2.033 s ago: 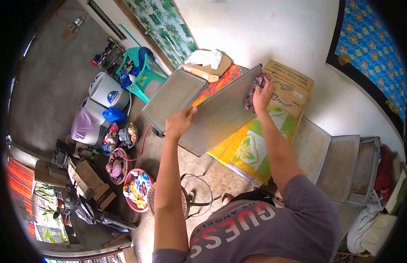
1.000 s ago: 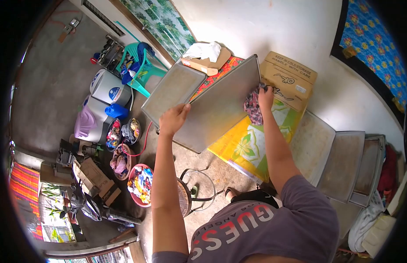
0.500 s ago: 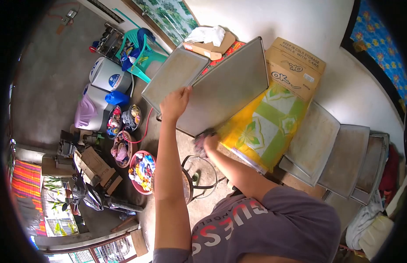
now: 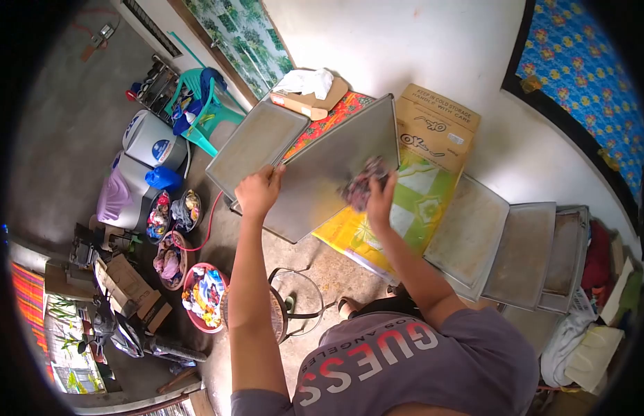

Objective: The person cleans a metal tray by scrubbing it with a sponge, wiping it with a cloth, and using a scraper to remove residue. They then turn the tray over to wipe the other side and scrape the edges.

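A large flat metal baking tray [image 4: 315,187] is held tilted up in front of me. My left hand [image 4: 259,193] is closed around its left edge. In my right hand [image 4: 381,202] is a crumpled dark, patterned cloth [image 4: 364,183], which lies against the tray's face near its right side. Behind the left edge, a second metal tray [image 4: 259,135] lies flat on the table. A yellow, green and white table cover [image 4: 412,201] shows beneath and beside the held tray.
A cardboard box [image 4: 440,128] stands against the wall. Several more trays [image 4: 519,243] lie overlapped on the right. An open carton with white cloth [image 4: 311,90] sits at the back. On the left are tubs of clothes [image 4: 205,298], a green chair [image 4: 204,125] and a round stool [image 4: 275,312].
My right hand has moved the cloth from the tray's lower edge up and right across its face. My left hand keeps its hold, and the view has shifted slightly.
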Action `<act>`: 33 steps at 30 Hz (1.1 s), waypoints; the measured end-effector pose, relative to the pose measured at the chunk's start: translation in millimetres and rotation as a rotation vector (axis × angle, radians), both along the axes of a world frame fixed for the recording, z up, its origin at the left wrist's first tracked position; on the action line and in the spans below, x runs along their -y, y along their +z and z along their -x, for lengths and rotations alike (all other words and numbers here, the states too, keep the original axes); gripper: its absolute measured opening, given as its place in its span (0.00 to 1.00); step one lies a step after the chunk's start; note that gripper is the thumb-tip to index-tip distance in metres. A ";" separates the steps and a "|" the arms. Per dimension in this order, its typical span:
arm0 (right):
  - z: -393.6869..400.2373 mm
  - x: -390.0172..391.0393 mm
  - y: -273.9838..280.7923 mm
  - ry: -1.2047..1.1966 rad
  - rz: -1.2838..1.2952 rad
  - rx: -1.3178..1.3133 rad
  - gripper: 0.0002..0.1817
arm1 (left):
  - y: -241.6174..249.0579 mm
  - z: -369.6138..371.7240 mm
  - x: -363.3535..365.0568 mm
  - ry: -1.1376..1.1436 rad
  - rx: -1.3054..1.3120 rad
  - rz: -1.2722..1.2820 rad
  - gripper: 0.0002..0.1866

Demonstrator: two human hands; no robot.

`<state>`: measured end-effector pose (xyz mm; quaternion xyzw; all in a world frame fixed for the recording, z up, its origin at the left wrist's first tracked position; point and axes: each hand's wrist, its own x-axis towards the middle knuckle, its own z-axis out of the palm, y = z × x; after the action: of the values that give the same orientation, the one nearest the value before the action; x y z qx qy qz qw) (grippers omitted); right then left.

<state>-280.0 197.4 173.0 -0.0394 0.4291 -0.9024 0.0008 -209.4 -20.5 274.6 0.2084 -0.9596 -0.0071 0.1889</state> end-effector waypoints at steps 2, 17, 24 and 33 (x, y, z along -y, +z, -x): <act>37.6 -14.9 26.3 -0.146 0.075 -0.092 0.24 | -1.3 -8.5 -4.3 -0.042 -0.055 0.029 0.24; 141.9 -18.6 -100.6 -0.563 -0.718 -0.007 0.24 | 3.2 -84.4 -31.4 0.100 -0.192 -0.128 0.26; 117.2 17.2 -137.1 -0.395 -0.555 0.196 0.18 | -9.3 -103.2 -21.1 0.230 -0.336 -0.314 0.27; -80.9 32.7 -166.6 0.081 -0.830 -0.058 0.17 | -40.9 -104.6 23.1 0.419 -0.787 -0.726 0.31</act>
<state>-199.2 164.7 6.4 -0.0779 0.7542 -0.6508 0.0399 -104.7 -43.5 233.7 0.4272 -0.6913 -0.3756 0.4455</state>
